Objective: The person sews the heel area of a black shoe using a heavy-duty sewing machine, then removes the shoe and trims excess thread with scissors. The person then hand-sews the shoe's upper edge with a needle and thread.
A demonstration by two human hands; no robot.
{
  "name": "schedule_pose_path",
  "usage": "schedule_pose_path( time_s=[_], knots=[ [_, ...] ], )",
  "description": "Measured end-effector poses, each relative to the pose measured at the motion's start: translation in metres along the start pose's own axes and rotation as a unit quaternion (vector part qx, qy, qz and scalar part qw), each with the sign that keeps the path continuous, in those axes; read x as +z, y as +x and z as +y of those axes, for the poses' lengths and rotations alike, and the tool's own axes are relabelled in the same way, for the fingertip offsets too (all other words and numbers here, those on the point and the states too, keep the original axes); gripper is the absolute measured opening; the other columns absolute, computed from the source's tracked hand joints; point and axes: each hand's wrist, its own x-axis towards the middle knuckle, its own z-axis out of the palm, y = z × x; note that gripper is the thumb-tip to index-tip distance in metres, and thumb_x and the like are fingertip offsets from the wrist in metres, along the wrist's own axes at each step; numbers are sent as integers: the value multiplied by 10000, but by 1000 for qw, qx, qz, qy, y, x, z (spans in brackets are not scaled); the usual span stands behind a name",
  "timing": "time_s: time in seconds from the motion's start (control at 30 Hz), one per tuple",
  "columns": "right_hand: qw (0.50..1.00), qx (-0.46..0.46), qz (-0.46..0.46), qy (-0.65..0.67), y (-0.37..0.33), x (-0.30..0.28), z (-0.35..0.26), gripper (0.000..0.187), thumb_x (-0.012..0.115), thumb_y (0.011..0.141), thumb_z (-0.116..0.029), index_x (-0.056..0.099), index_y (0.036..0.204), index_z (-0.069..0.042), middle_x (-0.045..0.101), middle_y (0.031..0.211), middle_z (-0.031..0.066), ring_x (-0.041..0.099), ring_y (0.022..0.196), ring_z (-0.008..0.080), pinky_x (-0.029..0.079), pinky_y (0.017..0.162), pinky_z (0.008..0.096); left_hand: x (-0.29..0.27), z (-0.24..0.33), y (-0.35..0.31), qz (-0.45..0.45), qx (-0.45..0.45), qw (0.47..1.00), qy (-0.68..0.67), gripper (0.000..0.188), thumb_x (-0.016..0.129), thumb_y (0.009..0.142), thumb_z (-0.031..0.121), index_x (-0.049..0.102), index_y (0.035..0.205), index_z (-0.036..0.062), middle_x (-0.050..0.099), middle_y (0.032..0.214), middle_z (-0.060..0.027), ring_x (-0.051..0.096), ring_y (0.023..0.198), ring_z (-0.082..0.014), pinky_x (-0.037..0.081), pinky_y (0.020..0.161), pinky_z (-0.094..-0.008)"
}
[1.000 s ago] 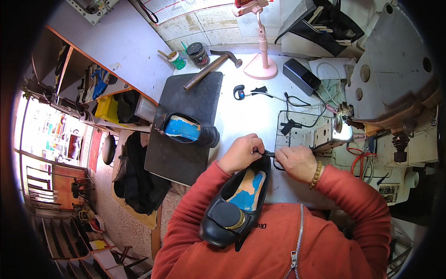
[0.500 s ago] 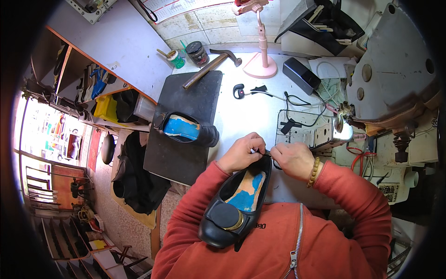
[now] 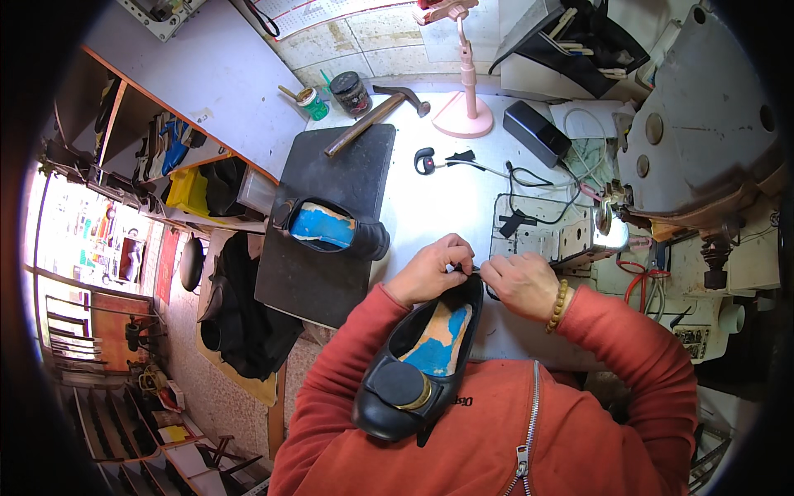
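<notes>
The black flat shoe (image 3: 418,364) lies against the person's chest with its long axis running from the toe, low down by the red jacket (image 3: 496,446) and capped with a round black ornament (image 3: 399,384), up and away to the heel rim at the near edge of the white bench (image 3: 447,198). Both hands meet at that far end of the shoe. The left hand (image 3: 430,269) curls over the heel from the shoe's left side, fingers (image 3: 456,248) bent tight and pinched on the rim; the right hand (image 3: 521,281), with a bead bracelet (image 3: 559,304) at the wrist, comes in from the shoe's right, fingertips closed just beside the left ones on what looks like a small dark tool or the rim itself; I cannot tell which. The two hands are touching or nearly so, and neither is clearly nearer the heel. Inside the shoe a blue and tan insole (image 3: 442,339) shows, lying below the fingers, toward the toe. Beyond the shoe's left side a second black shoe (image 3: 331,227) rests on a dark mat (image 3: 331,207), well apart from the hands. Farther up from the shoe lie a hammer (image 3: 376,116) and a pink stand (image 3: 463,116), and to the shoe's right sits a grey sewing machine (image 3: 703,140).
</notes>
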Motion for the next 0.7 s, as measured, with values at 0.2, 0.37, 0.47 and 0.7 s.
schedule_pose_path(
  time_s=[0.2, 0.37, 0.47, 0.7],
  knots=[
    [997, 29, -5, 65, 0, 4, 0, 59, 564, 807, -135, 545, 860, -115, 554, 764, 25, 619, 644, 180, 485, 541, 317, -2, 3, 0, -20, -9, 999, -25, 145, 648, 744, -21, 591, 854, 52, 539, 983, -76, 567, 930, -236, 469, 832, -318],
    [998, 31, -7, 57, -4, 5, -1, 52, 557, 813, -129, 534, 857, -114, 544, 755, 23, 612, 640, 179, 470, 533, 318, -11, 10, -2, -29, -88, 995, -47, 213, 660, 732, -44, 587, 907, 53, 526, 1005, -78, 587, 871, -216, 490, 779, -321],
    [998, 24, 9, 54, -6, 6, -1, 44, 554, 815, -129, 525, 846, -117, 535, 750, 17, 602, 638, 172, 456, 531, 312, -13, 11, -1, -20, -63, 998, -10, 216, 667, 725, -49, 595, 903, 49, 529, 1001, -79, 596, 833, -221, 499, 748, -324],
    [999, -6, 37, 13, -7, 8, 2, 49, 549, 818, -139, 538, 863, -125, 513, 739, 3, 575, 633, 150, 432, 547, 291, -7, 9, 1, 7, -2, 999, 52, 156, 664, 722, -48, 618, 847, 33, 559, 919, -97, 605, 802, -248, 500, 728, -327]
  ],
)
